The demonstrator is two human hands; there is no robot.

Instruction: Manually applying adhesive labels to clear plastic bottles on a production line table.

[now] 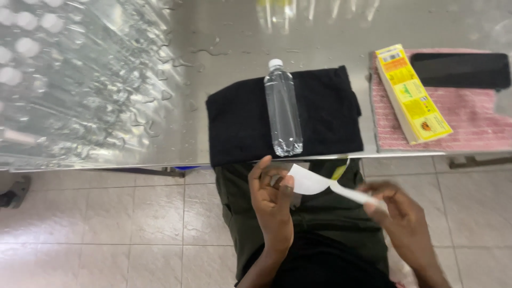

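Note:
My left hand [273, 198] and my right hand [401, 213] both hold a white paper strip [320, 185], a label with a curled end, stretched between them above my lap. The left fingers pinch its wide end; the right fingers, blurred, grip its narrow end. Just beyond my hands a clear plastic water bottle [282, 108] with a white cap lies on its side on a folded black cloth [325, 114] at the front edge of the steel table [229, 32].
A yellow stack of labels [412, 93] lies on a pink cloth [469, 117] at the right, with a flat black object [460, 70] behind it. Plastic-wrapped bottles [74, 80] fill the table's left. Water drops dot the steel. Tiled floor [133, 224] lies below.

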